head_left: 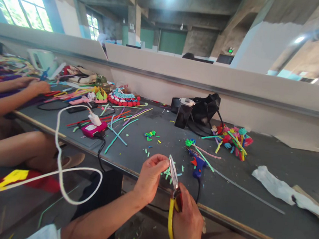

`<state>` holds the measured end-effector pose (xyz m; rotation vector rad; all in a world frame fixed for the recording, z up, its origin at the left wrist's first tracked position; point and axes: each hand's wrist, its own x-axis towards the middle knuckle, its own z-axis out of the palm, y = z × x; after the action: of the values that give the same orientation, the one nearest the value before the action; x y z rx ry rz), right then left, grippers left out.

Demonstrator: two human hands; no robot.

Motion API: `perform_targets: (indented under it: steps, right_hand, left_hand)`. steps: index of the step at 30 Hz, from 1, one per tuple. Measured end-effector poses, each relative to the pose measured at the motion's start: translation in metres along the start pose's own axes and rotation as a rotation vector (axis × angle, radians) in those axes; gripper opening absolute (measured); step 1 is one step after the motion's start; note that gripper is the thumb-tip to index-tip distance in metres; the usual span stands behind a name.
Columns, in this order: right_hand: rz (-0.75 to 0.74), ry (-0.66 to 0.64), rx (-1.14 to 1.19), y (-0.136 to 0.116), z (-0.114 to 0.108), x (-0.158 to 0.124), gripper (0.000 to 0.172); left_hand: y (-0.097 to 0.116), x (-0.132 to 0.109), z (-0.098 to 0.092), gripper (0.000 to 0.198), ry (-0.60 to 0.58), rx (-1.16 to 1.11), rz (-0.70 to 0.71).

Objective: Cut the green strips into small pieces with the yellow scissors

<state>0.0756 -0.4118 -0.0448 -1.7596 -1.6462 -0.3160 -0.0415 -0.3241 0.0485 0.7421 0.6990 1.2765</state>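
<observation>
My right hand point(189, 220) grips a pair of scissors point(173, 173) by its yellow handles, with the metal blades pointing up and slightly left. Thumb and fingers pinched together, my left hand point(151, 175) is at the blade tips; what it holds is too small to make out. Short light-green cut pieces point(167, 174) lie on the table just behind the hands. A blue glue gun point(199, 166) rests to the right of the blades. Close to it, a green tufted pom-pom point(190, 142) and pipe cleaners point(205, 159) lie together.
A co-worker's hands point(37, 85) are at the left. A white cable point(58, 140) loops in front of the table edge near a pink power adapter point(93, 129). At the back stand a cup point(183, 113) and a black bag point(208, 108). Colourful pipe-cleaner flowers point(233, 141) lie to the right.
</observation>
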Motion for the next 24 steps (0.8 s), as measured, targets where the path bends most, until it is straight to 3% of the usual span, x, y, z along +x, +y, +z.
perform_targets:
  steps: [18, 24]
  right_hand:
    - [-0.060, 0.099, 0.066, -0.008, -0.006, 0.004, 0.041]
    - [0.193, -0.026, 0.402, -0.011, -0.011, 0.012, 0.025]
  left_hand:
    - [0.003, -0.003, 0.001, 0.016, 0.013, 0.052, 0.030]
    - [-0.001, 0.000, -0.004, 0.015, 0.011, 0.163, 0.061]
